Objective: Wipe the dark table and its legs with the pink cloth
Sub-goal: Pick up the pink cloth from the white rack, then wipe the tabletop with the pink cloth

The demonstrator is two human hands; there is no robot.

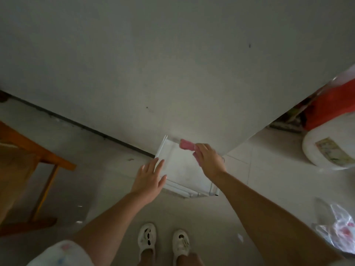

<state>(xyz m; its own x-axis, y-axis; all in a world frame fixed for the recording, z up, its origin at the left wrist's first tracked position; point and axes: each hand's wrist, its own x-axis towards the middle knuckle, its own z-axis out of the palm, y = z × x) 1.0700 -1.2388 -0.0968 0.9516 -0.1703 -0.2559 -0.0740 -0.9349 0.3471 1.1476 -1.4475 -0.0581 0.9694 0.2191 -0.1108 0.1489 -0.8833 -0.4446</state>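
Cloth, pink and bunched, sits in the right hand, whose fingers curl round it and press it to the far right part of a small white shelf-like stand against the grey wall. The left hand lies flat with straight fingers on the stand's near left edge, grasping nothing, probably steadying it. No dark table shows here; the only table-like piece is brown wooden furniture at the left, well apart from both hands and seemingly untouched. Judging by this, the wiping is under way on the white stand, while the table and its legs named in the task are likely still to do. White sandals stand below; a plastic bag lies near right, a round white object and something red far right.
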